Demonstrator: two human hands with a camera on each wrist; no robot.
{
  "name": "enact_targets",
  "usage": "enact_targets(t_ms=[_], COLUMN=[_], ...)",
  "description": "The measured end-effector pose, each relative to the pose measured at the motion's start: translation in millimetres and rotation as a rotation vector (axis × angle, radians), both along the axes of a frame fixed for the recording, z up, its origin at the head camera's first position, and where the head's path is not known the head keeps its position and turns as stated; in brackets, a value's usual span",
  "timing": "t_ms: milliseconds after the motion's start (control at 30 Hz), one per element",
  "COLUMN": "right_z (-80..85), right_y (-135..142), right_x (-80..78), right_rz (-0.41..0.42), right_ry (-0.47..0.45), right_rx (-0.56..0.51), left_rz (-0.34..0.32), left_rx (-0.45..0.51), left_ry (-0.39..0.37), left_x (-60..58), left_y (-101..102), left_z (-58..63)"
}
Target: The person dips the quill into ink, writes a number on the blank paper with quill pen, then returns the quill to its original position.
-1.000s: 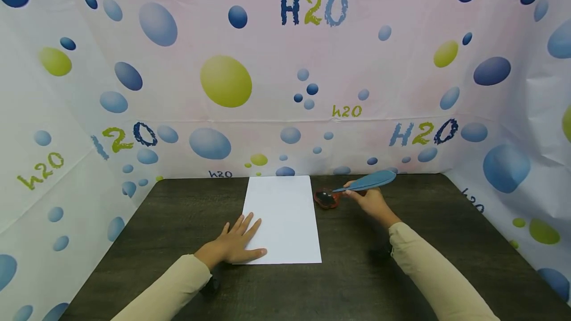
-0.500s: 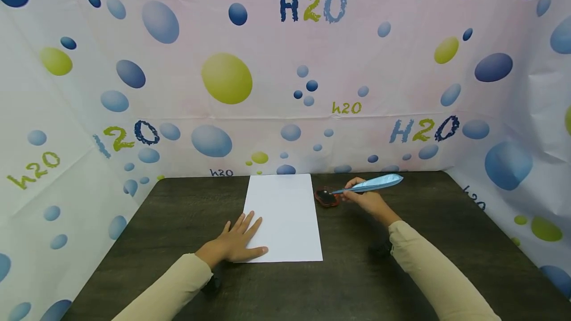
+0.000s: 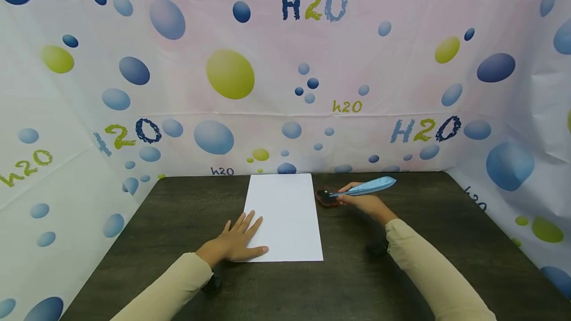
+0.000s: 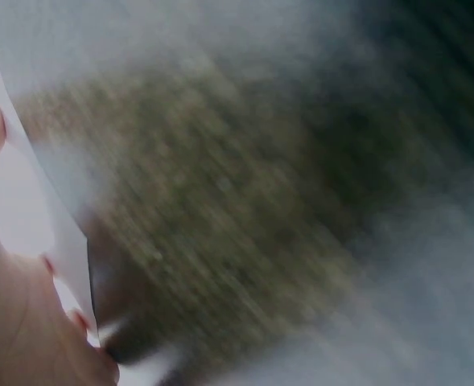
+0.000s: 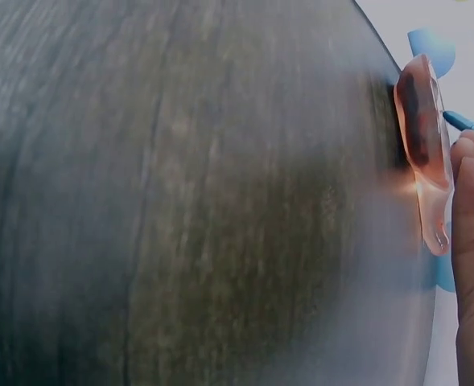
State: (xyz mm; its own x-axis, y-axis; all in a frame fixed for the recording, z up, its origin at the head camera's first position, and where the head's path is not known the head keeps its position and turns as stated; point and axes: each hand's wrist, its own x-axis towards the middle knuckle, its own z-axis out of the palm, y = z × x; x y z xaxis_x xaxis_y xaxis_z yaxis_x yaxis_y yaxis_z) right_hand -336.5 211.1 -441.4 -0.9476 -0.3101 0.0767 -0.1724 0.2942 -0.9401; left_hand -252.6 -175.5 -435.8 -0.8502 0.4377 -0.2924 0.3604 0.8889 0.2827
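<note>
My left hand (image 3: 235, 242) rests with spread fingers on the lower left of a white sheet of paper (image 3: 287, 212). In the left wrist view, part of this hand (image 4: 27, 314) shows at the paper's edge. Right of the sheet, my right hand (image 3: 367, 204) pinches a light blue feather quill pen (image 3: 370, 186) between thumb and fingers. The quill's tip points down to the left, over a small translucent red dish (image 3: 329, 205) with dark liquid in it. In the right wrist view, the blue tip (image 5: 459, 122) is close to the dish (image 5: 434, 197); whether it touches the liquid I cannot tell.
A dark wood-grain table (image 3: 276, 291) lies under everything. A pale backdrop (image 3: 285, 43) with blue and green ovals and H2O lettering rises behind it and on both sides. The paper's far edge reaches the table's back edge.
The quill's feather first swung a little right and away from upright, then came back left, with its tip lower over the dish. The left hand keeps its place on the paper.
</note>
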Motion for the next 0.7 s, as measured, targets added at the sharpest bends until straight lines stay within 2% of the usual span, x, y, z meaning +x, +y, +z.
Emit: enact_targets(t_ms=[167, 400, 567, 700], right_z=[0.8, 4.0, 5.2, 7.1], right_y=[-5.2, -10.8, -11.4, -12.9], right_x=[-0.3, -2.7, -6.7, -9.5], right_rz=[-0.044, -0.083, -0.032, -0.004], right_ry=[0.029, -0.001, 0.011, 0.028], right_rx=[0.006, 0.083, 0.132, 0.125], left_rz=[0.002, 0.003, 0.002, 0.002], left_rx=[0.003, 0.004, 0.003, 0.003], left_ry=[-0.003, -0.003, -0.004, -0.006], left_x=[1.0, 1.7, 1.9, 1.0], left_y=[0.1, 0.3, 0.6, 0.5], left_z=[1.6, 2.3, 2.7, 2.0])
